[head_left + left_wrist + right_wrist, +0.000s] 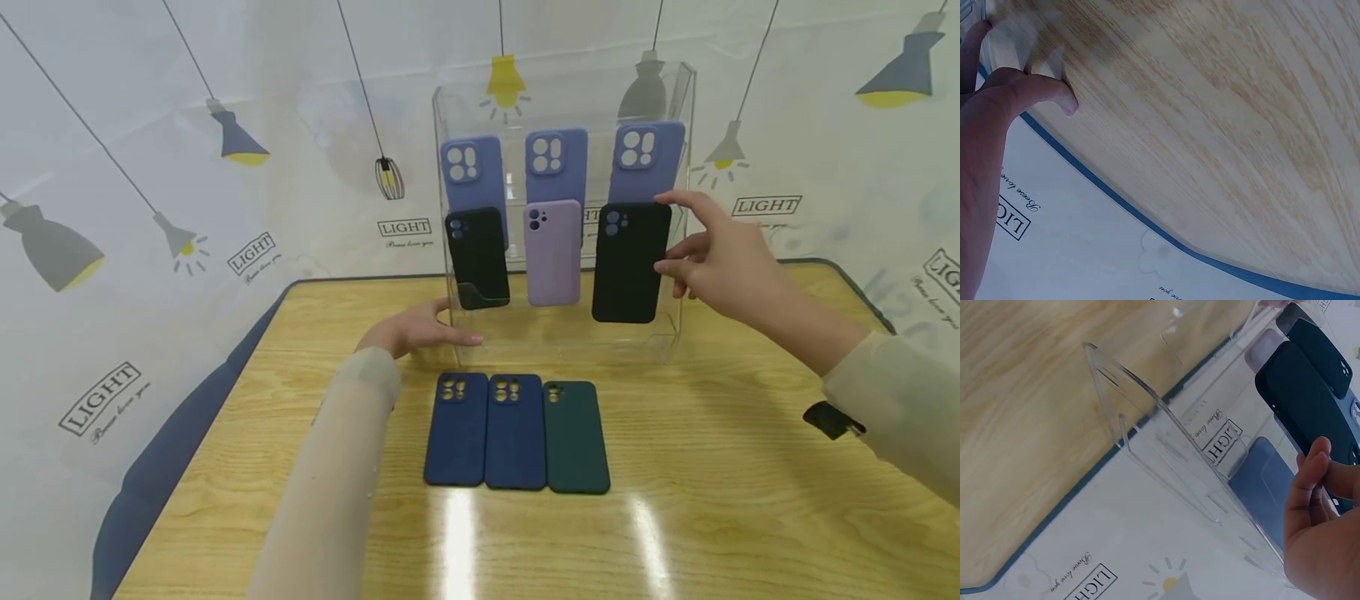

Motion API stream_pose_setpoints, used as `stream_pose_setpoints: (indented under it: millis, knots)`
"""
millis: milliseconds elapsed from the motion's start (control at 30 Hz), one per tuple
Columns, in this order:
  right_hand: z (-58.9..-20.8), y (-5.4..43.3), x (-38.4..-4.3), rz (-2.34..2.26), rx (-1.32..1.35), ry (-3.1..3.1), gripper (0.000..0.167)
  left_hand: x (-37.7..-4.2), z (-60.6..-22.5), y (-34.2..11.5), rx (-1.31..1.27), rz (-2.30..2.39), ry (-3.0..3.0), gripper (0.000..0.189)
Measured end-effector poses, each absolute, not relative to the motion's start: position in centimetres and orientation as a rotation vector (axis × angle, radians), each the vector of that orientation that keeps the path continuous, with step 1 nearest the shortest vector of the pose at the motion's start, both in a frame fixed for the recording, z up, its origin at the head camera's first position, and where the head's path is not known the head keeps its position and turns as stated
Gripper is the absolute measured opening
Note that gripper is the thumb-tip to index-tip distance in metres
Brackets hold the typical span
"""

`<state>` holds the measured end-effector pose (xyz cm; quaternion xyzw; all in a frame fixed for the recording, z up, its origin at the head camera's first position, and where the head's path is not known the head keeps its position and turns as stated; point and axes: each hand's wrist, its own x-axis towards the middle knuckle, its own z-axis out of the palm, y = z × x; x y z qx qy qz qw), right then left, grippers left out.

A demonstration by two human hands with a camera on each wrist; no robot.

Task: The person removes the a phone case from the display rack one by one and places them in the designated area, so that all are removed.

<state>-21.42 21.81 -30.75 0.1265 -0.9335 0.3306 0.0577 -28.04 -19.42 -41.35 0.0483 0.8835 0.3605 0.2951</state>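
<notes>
At the right of the clear display stand [555,343], my right hand [727,258] pinches a black phone case [630,267] by its right edge, one finger at its top corner. In the right wrist view, the thumb and fingers of that hand [1319,525] hold the dark case [1304,394] beside the stand's slanted side [1163,409]. My left hand [420,329] grips the stand's lower left edge, thumb in front and the other fingers largely hidden behind. A lilac case [553,254] and another black case [477,258] stand in the lower row.
Three periwinkle-blue cases [557,167] fill the stand's upper row. In front of the stand, two navy cases [456,437] and a dark green case [577,442] lie side by side on the wooden table [750,500]. A lamp-printed cloth [322,167] hangs behind.
</notes>
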Motion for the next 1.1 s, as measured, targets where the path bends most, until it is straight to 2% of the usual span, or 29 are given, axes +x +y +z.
stream_pose_setpoints:
  millis: [567, 800, 1100]
  knots:
    - [-35.0, 22.9, -19.0, 1.13, 0.399, -3.034, 0.085, -28.3, -41.8, -19.6, 0.133, 0.972, 2.353, 0.126]
    - [-37.4, 23.3, -17.8, 1.336, 0.403, -3.127, 0.087, -28.1, -41.8, -19.5, 0.139, 0.968, 2.366, 0.124]
    - [-40.3, 23.5, -17.4, 1.632, 0.274, -3.247, 0.09, -28.1, -41.7, -19.5, 0.143, 0.979, 2.364, 0.122]
